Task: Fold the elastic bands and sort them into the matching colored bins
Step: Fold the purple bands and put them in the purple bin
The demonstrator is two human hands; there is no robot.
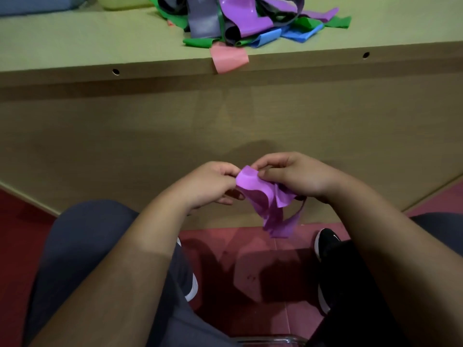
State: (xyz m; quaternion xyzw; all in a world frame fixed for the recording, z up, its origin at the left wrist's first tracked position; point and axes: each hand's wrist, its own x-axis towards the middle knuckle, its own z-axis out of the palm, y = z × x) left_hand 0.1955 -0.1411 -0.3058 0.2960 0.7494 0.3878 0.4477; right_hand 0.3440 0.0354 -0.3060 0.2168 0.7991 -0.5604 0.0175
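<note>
A purple band (263,199) is held low in front of the seated person, below the edge of the table (75,46) and above the red floor (250,246). Its upper fold is pinched on one side by the thumb and fingertips of the left hand (215,181), and on the other by the curled fingers and thumb of the right hand (293,176). The hands are nearly touching. The rest of the band is left hanging, twisted and loose, and the fold looks only begun.

Now the risks. With so small a pinch and so much slack below, the band could be let slip and dropped to the floor. The twist could also be folded in, and a crooked bundle made that springs open. Up on the table a pink band (229,58) is draped over the edge, and it could be knocked off by a reach towards the pile (240,18).

The count: one band in hand, one pink at the edge. In the tangled pile purple, green, blue and grey strips are seen, but an exact number cannot be told. Two bins are partly seen at far left, a blue bin (32,3) and a yellow bin (120,2).
</note>
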